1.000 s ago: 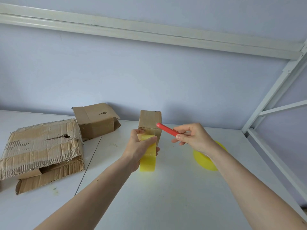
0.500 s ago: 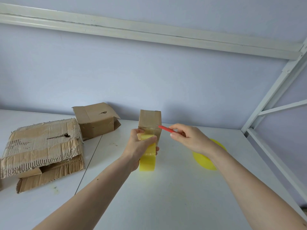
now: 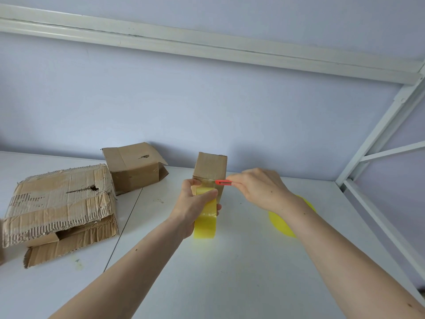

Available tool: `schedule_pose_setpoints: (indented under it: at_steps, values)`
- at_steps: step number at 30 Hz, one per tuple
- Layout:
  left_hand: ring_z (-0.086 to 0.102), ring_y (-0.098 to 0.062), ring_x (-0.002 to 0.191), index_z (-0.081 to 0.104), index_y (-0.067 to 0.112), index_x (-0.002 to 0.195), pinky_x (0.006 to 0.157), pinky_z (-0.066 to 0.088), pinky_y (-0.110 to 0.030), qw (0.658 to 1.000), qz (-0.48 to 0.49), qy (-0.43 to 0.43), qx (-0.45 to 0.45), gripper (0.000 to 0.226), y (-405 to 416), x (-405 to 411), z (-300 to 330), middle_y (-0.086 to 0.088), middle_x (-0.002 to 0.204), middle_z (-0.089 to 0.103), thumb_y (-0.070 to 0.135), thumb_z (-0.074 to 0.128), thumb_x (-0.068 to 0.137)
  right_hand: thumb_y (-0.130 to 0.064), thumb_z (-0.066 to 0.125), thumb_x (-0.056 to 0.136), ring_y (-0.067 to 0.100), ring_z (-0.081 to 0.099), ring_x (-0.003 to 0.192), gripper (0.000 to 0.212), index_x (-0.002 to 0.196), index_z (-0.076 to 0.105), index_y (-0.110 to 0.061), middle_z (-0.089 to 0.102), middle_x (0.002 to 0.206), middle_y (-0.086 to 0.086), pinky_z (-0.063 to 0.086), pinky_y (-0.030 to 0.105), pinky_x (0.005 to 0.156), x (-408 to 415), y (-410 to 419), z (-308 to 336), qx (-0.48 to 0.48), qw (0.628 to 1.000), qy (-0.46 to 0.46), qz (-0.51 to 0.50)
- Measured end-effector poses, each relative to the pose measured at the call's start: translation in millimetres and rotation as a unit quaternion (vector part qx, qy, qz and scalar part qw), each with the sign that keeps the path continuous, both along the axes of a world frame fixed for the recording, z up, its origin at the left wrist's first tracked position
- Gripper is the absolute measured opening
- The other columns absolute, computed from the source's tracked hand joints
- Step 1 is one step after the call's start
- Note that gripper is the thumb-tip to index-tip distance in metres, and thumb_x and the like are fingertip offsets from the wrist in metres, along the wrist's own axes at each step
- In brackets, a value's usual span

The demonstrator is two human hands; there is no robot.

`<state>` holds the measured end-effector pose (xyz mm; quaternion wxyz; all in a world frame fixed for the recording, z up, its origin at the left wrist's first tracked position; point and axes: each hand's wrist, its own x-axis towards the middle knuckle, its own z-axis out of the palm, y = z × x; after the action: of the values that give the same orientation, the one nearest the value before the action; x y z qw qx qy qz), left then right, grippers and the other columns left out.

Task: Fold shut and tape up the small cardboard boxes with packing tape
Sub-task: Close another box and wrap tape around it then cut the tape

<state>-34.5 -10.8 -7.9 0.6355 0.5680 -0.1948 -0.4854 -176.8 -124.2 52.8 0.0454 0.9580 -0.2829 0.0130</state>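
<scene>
- Since one second ago: red cutter (image 3: 223, 182) swung from a raised diagonal down to level, tip now touching the near face of the small cardboard box (image 3: 210, 169) at its horizontal seam; right hand (image 3: 259, 188) shifted left toward the box.
- Left hand (image 3: 195, 208), yellow tape roll (image 3: 205, 223) and box unchanged in place over that interval.
- Small cardboard box upright on the white counter (image 3: 230, 272), near the back wall, centre of view; flaps folded shut, glossy tape strip running from the roll up onto its near face.
- Left hand curled round the tape roll, thumb across the roll's top edge, roll held on edge just in front of the box and touching it.
- Right hand pinching the cutter at its rear end between thumb and fingertips; remaining fingers curled in.
- Cutter blade: too small to resolve; a thin grey slot visible along the red body.
- Second yellow tape roll (image 3: 282, 224) flat on the counter to the right, partly hidden behind the right forearm.
- Medium cardboard box (image 3: 132, 170) at back left, one side flap hanging open, small tear on its top.
- Large battered box (image 3: 59, 208) at far left, crushed, outer paper torn off in strips, hole in its top panel.
- White metal frame (image 3: 379, 139) along the right edge and overhead.
</scene>
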Motion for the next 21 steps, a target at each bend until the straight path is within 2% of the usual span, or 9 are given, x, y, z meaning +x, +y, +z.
schedule_pose_setpoints:
  at_steps: [4, 6, 8, 11, 14, 16, 17, 19, 21]
  values:
    - [0.07, -0.028, 0.067, 0.04, 0.018, 0.128, 0.067, 0.061, -0.042, 1.0, 0.002, 0.004, -0.002, 0.049, -1, 1, -1, -0.027, 0.111, 0.067, 0.008, 0.071, 0.092, -0.023, 0.041, 0.105, 0.029, 0.06, 0.086, 0.025, 0.112, 0.064, -0.03, 0.057, 0.085, -0.001, 0.034, 0.032, 0.06, 9, -5, -1, -0.054, 0.997, 0.043, -0.015]
    - [0.07, -0.029, 0.069, 0.039, 0.018, 0.129, 0.068, 0.061, -0.042, 1.0, 0.001, 0.004, -0.003, 0.05, -1, 1, 0, -0.026, 0.111, 0.067, 0.009, 0.071, 0.092, -0.021, 0.043, 0.103, 0.031, 0.062, 0.089, 0.021, 0.096, 0.062, -0.025, 0.061, 0.089, 0.001, 0.035, 0.031, 0.061, 8, -8, 2, -0.061, 0.996, 0.066, -0.018]
    - [0.071, -0.029, 0.07, 0.039, 0.019, 0.129, 0.068, 0.061, -0.042, 1.0, -0.003, -0.002, 0.0, 0.05, -1, 1, 1, -0.025, 0.111, 0.067, 0.009, 0.071, 0.092, -0.027, 0.041, 0.103, 0.03, 0.062, 0.091, 0.023, 0.09, 0.06, -0.026, 0.065, 0.092, 0.001, 0.038, 0.032, 0.064, 1, -10, 5, -0.035, 0.997, 0.059, -0.03]
    - [0.071, -0.028, 0.068, 0.04, 0.018, 0.129, 0.068, 0.061, -0.043, 1.0, -0.003, 0.001, 0.002, 0.05, -1, 2, 1, -0.027, 0.113, 0.067, 0.008, 0.071, 0.092, -0.036, 0.047, 0.099, 0.027, 0.059, 0.085, 0.025, 0.09, 0.067, -0.023, 0.066, 0.081, -0.003, 0.04, 0.031, 0.066, -9, -13, 9, 0.028, 0.994, -0.068, -0.084]
    - [0.071, -0.028, 0.068, 0.041, 0.017, 0.127, 0.065, 0.061, -0.041, 1.0, -0.003, 0.002, 0.009, 0.048, -1, 1, 1, -0.027, 0.113, 0.067, 0.01, 0.072, 0.091, -0.048, 0.058, 0.093, 0.021, 0.053, 0.073, 0.035, 0.076, 0.052, -0.018, 0.055, 0.069, -0.005, 0.035, 0.029, 0.061, 4, -16, 3, 0.112, 0.966, -0.203, -0.115]
    - [0.071, -0.028, 0.068, 0.043, 0.016, 0.126, 0.061, 0.06, -0.039, 1.0, -0.006, 0.003, 0.009, 0.046, 0, 0, 1, -0.027, 0.112, 0.067, 0.01, 0.072, 0.091, -0.051, 0.064, 0.089, 0.015, 0.054, 0.081, 0.028, 0.082, 0.057, -0.025, 0.054, 0.083, -0.011, 0.039, 0.031, 0.068, 21, -16, -10, 0.133, 0.963, -0.223, -0.075]
    - [0.071, -0.028, 0.068, 0.043, 0.016, 0.125, 0.06, 0.059, -0.038, 1.0, -0.009, 0.003, 0.011, 0.045, 0, -1, 2, -0.027, 0.112, 0.068, 0.011, 0.072, 0.091, -0.053, 0.065, 0.089, 0.013, 0.056, 0.093, 0.022, 0.094, 0.064, -0.032, 0.055, 0.099, -0.016, 0.042, 0.032, 0.075, 30, -17, -17, 0.148, 0.962, -0.224, -0.059]
    - [0.071, -0.028, 0.068, 0.045, 0.016, 0.123, 0.06, 0.059, -0.037, 1.0, -0.013, 0.003, 0.014, 0.042, 2, -1, 3, -0.026, 0.111, 0.068, 0.012, 0.073, 0.091, -0.057, 0.065, 0.09, 0.008, 0.05, 0.125, 0.04, 0.125, 0.065, -0.04, 0.047, 0.141, -0.02, 0.045, 0.036, 0.094, 42, -20, -29, 0.175, 0.962, -0.205, -0.042]
    - [0.071, -0.027, 0.068, 0.046, 0.016, 0.121, 0.059, 0.059, -0.037, 1.0, -0.014, 0.007, 0.012, 0.04, 4, -1, 3, -0.025, 0.11, 0.069, 0.012, 0.073, 0.091, -0.059, 0.064, 0.089, 0.007, 0.039, 0.141, 0.05, 0.136, 0.059, -0.041, 0.032, 0.159, -0.021, 0.042, 0.04, 0.106, 49, -24, -34, 0.192, 0.96, -0.202, -0.041]
